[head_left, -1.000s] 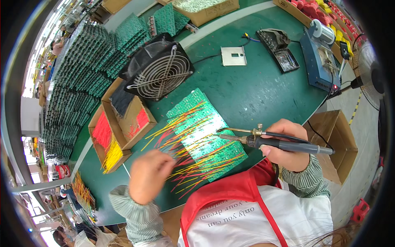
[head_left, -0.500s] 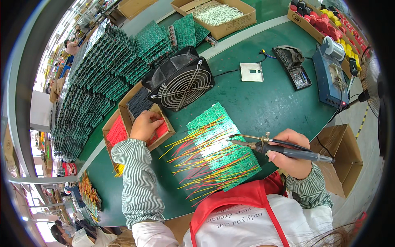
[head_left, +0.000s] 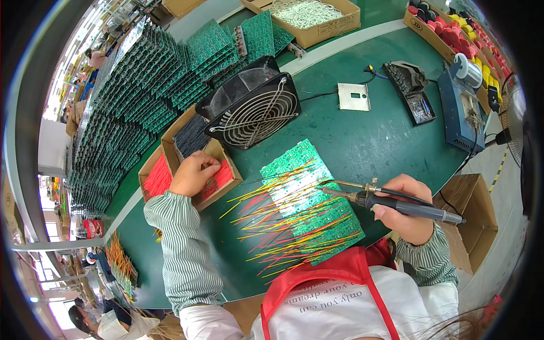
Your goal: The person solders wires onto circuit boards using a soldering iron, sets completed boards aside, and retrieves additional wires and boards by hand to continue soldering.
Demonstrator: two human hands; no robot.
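My left hand (head_left: 194,173) reaches into a cardboard box (head_left: 231,187) of short red wires (head_left: 224,173). Its thumb and fingers are pinched together over the wires; what lies between them is hidden. In my right hand (head_left: 407,211) is a soldering iron (head_left: 405,209) with a thin metal solder-feed tube (head_left: 351,184) clamped along it. The iron's tip hovers over or near a green circuit board (head_left: 300,161), and I cannot tell if it touches. Rows of red, yellow and black wires (head_left: 266,224) stick out from the board to the left.
A black fan (head_left: 252,110) stands behind the board. Stacked green circuit boards (head_left: 122,107) fill the left back. Farther right are a metal plate (head_left: 353,97), a black tray (head_left: 416,102) and a blue machine with a solder spool (head_left: 460,113). An open carton (head_left: 473,218) stands beside the table.
My left hand stays in the wire box, its fingers drawn closer together. The soldering iron stays in my right hand, near the board. The whole view has shifted slightly.
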